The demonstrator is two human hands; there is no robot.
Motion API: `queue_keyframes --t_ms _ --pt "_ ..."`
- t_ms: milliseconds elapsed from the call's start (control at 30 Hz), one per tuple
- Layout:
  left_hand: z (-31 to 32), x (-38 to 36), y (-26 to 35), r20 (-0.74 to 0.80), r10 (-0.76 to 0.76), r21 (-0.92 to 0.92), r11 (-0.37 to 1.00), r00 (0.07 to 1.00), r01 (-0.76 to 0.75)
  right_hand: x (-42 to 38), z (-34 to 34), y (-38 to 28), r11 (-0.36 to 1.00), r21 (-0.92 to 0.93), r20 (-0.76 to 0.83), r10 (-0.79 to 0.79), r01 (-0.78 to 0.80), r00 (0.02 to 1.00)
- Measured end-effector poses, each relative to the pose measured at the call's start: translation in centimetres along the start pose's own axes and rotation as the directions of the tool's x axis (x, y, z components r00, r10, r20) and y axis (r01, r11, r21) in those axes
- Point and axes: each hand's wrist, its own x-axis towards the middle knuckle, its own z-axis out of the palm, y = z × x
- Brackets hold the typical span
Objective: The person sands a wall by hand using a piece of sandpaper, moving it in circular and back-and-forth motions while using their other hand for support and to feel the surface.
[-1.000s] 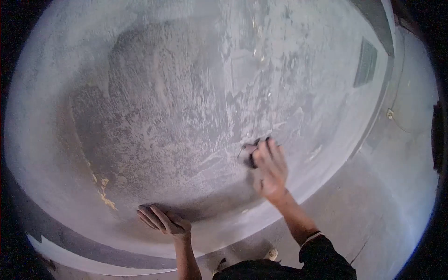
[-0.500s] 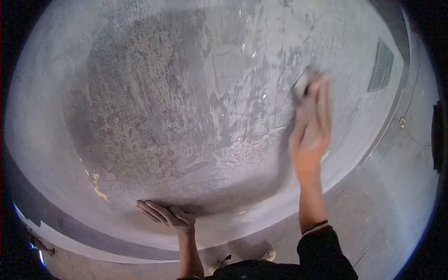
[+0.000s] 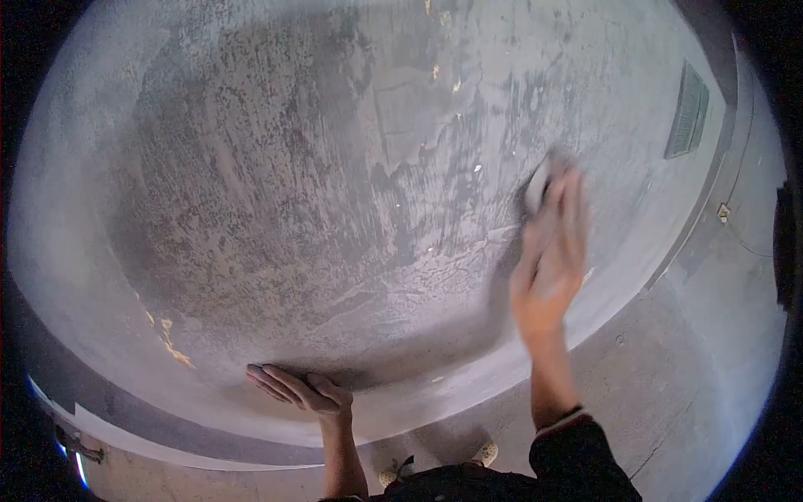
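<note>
A large grey wall point(image 3: 276, 184) with a rough, scraped, patchy surface fills the view. My right hand point(image 3: 548, 259) is pressed flat against it at the right and holds a small dark sanding pad point(image 3: 538, 186) under the fingertips; the hand is blurred by motion. My left hand point(image 3: 297, 389) rests flat on the lower part of the wall, fingers together and pointing left, holding nothing.
A slatted vent point(image 3: 687, 113) is set in the wall at the upper right. A small fitting with a cable point(image 3: 724, 213) sits on the adjoining wall. Concrete floor point(image 3: 669, 393) and my shoes point(image 3: 485, 454) show below. Yellowish chipped spots point(image 3: 171, 347) mark the lower left.
My right hand swept the pad from the wall's middle up and to the right, then came slightly down. The left hand stayed planted.
</note>
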Motion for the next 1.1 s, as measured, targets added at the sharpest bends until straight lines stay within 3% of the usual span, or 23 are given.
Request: queue_keyframes --t_ms 67,100,233,300,333,400,433,467,533,600,667,733,800,867,1033,1100 --pt "-0.1 0.0 -0.4 -0.004 0.023 -0.013 1.000 1.000 -0.023 -5.4 -0.3 -1.1 0.974 0.216 0.148 0.039 -0.071 0.988" --pt "-0.1 -0.1 -0.4 -0.005 0.042 -0.018 0.999 0.999 -0.042 -5.9 -0.9 -1.5 0.996 0.079 0.244 0.022 -0.042 0.969" --pt "0.2 -0.2 -0.8 -0.012 0.086 0.002 0.996 0.996 -0.086 0.3 -1.1 0.1 0.997 -0.079 0.171 -0.014 0.028 0.985" --pt "0.2 -0.6 -0.5 0.002 0.046 -0.024 0.999 0.999 -0.046 2.3 -0.9 0.5 0.994 -0.109 0.053 -0.007 0.013 0.999" --pt "0.2 -0.9 -0.4 0.007 0.039 -0.027 0.999 0.999 -0.039 1.4 -0.9 0.3 0.993 -0.113 0.059 -0.012 0.019 0.998" --pt "0.1 -1.3 -0.5 0.048 0.068 0.013 0.998 0.997 -0.068 -2.7 -0.7 -0.5 0.995 0.096 0.134 0.002 -0.015 0.991" --pt "0.1 -1.3 -0.6 0.048 0.062 0.021 0.998 0.997 -0.063 -4.7 -1.1 -1.5 0.991 0.104 0.267 0.059 -0.089 0.962" --pt "0.2 -1.4 -0.6 0.030 0.091 0.001 0.996 0.995 -0.091 -5.1 -1.1 -1.1 0.990 0.114 0.274 0.052 -0.087 0.960" --pt "0.4 -1.1 -0.8 0.010 0.133 -0.009 0.991 0.991 -0.133 -3.3 -1.6 -1.1 0.997 -0.068 0.251 0.040 -0.024 0.967" --pt "0.3 -1.2 -0.8 0.011 0.138 -0.024 0.990 0.990 -0.137 -0.3 -1.7 -0.2 0.999 -0.024 0.252 0.034 -0.029 0.967" --pt "0.2 -1.6 -0.6 0.031 0.110 -0.031 0.994 0.994 -0.109 1.1 -1.3 0.4 0.998 -0.063 0.103 0.029 -0.023 0.994" --pt "0.2 -1.8 -0.8 0.045 0.145 -0.008 0.989 0.988 -0.144 -2.4 -1.3 -0.5 0.997 0.027 0.117 0.066 -0.069 0.991" --pt "0.1 -2.1 -1.2 0.056 0.151 -0.001 0.989 0.987 -0.151 -6.2 -1.9 -1.9 0.989 0.089 0.334 0.079 -0.115 0.939" --pt "0.3 -1.9 -1.2 0.073 0.185 0.016 0.982 0.980 -0.187 -5.7 -1.5 -0.9 0.993 0.060 0.325 0.080 -0.106 0.942" --pt "0.2 -2.4 -1.5 0.068 0.184 -0.033 0.983 0.981 -0.182 1.8 -0.8 0.0 0.999 -0.046 0.037 0.019 -0.018 0.999" --pt "0.4 -2.6 -1.4 0.072 0.180 -0.036 0.983 0.981 -0.178 -2.0 -1.1 -0.6 0.999 0.029 0.118 0.031 -0.034 0.992"
